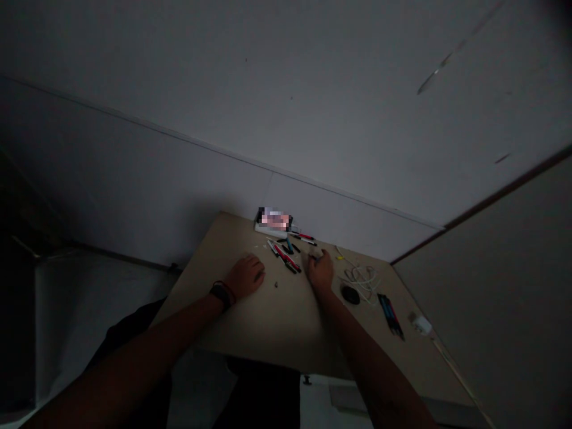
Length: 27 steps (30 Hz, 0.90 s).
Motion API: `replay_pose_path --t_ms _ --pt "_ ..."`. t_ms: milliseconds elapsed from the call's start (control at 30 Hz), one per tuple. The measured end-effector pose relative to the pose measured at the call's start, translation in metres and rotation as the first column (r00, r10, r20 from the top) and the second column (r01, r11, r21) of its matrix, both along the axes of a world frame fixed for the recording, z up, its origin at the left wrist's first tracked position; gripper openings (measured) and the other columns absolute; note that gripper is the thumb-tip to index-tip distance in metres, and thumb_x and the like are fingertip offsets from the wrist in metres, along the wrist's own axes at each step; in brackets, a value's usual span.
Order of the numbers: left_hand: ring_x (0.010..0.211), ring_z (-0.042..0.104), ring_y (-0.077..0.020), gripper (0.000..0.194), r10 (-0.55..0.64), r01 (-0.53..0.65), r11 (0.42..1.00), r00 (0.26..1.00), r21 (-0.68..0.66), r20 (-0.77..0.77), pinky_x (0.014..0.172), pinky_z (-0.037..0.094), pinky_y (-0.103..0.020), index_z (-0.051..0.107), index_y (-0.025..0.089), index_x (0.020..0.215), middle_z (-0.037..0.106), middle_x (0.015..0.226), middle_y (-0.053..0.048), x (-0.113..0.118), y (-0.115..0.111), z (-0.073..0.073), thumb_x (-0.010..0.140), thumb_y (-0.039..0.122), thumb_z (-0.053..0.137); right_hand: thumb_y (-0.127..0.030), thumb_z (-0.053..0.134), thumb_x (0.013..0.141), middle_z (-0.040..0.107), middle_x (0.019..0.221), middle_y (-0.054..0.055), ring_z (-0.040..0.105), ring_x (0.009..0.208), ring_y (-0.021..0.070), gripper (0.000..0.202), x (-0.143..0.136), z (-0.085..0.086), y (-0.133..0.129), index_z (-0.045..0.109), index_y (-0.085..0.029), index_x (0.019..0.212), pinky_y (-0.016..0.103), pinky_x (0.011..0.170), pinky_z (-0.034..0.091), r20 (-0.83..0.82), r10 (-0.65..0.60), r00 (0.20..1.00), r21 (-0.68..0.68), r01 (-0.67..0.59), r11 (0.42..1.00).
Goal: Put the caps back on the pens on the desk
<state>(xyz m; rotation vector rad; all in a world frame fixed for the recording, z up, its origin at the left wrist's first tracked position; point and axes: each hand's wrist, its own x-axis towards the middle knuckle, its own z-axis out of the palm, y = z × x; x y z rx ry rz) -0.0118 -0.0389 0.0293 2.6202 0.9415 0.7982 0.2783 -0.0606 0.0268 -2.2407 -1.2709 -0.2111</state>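
My left hand (245, 276) rests palm down on the table, fingers slightly curled, with nothing visible in it. Right of it lies a loose group of red, white and black pens (285, 257), apart from the fingers. My right hand (320, 269) is on the table just right of these pens, its fingers closed near a small dark item that is too dim to name. A blue piece (289, 245) and some black pieces lie behind the pen group. Further back are more red and black pens (304, 238). A tiny dark part (276, 285) lies between my hands.
A phone with a blurred screen (274, 220) leans at the back edge of the table (268, 328). To the right are a white cable (364, 280), a black round object (350, 295), a bundle of dark pens (391, 316) and a white adapter (420, 323). A wall stands behind.
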Motion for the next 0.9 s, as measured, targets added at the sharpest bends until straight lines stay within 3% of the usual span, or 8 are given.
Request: replay_pose_path --t_ms 100,233,433,567,700,900 --pt "0.098 0.057 -0.0248 0.016 0.031 -0.031 1.0 1.0 0.001 -0.003 0.089 0.047 -0.04 0.067 0.016 0.09 0.066 0.099 -0.012 0.0 0.001 -0.001 0.093 0.02 0.052 -0.032 0.048 0.09 0.061 0.126 0.027 0.054 0.121 0.0373 0.057 0.003 0.0 0.024 0.047 -0.005 0.14 0.043 0.098 0.04 0.108 -0.01 0.994 -0.104 0.021 0.994" --pt "0.097 0.056 -0.0246 0.016 0.029 -0.029 1.0 0.999 0.007 -0.013 0.089 0.046 -0.04 0.068 0.016 0.09 0.065 0.101 -0.012 0.0 0.004 -0.005 0.092 0.021 0.054 -0.019 0.05 0.085 0.06 0.124 0.024 0.055 0.119 0.0362 0.054 0.01 -0.001 0.052 0.049 -0.006 0.138 0.041 0.096 0.04 0.107 -0.049 0.993 -0.111 0.061 0.992" --pt "0.098 0.056 -0.0245 0.017 0.036 -0.036 0.999 0.999 0.005 -0.018 0.086 0.047 -0.039 0.069 0.016 0.092 0.065 0.102 -0.012 0.002 0.008 -0.01 0.093 0.02 0.052 -0.016 0.049 0.085 0.06 0.122 0.019 0.055 0.115 0.0302 0.046 0.018 -0.004 0.076 0.056 -0.01 0.13 0.035 0.097 0.04 0.075 0.06 0.995 -0.099 -0.052 0.994" --pt "0.096 0.056 -0.0246 0.017 0.037 -0.037 0.999 0.999 -0.006 -0.011 0.087 0.047 -0.04 0.069 0.016 0.091 0.065 0.1 -0.012 0.002 0.009 -0.011 0.092 0.02 0.052 -0.019 0.046 0.089 0.059 0.125 0.017 0.057 0.11 0.0264 0.043 0.021 -0.006 0.078 0.058 -0.013 0.13 0.032 0.093 0.043 0.054 0.123 0.991 -0.079 -0.119 0.99" --pt "0.096 0.057 -0.0246 0.016 0.092 -0.092 0.995 0.996 -0.03 -0.001 0.088 0.048 -0.04 0.069 0.016 0.09 0.064 0.1 -0.012 0.003 0.012 -0.013 0.091 0.019 0.053 -0.028 0.046 0.092 0.053 0.135 0.02 0.054 0.117 0.0284 0.049 0.022 -0.007 0.071 0.052 -0.011 0.138 0.035 0.096 0.043 0.046 0.144 0.988 -0.023 -0.143 0.989" --pt "0.097 0.057 -0.0249 0.013 0.165 -0.164 0.986 0.986 -0.025 0.011 0.09 0.048 -0.041 0.068 0.016 0.088 0.064 0.098 -0.012 0.004 0.012 -0.012 0.09 0.017 0.055 -0.03 0.035 0.098 0.056 0.132 0.023 0.054 0.121 0.0305 0.048 0.015 -0.008 0.041 0.055 -0.007 0.134 0.038 0.101 0.042 0.067 0.173 0.983 0.006 -0.173 0.985"
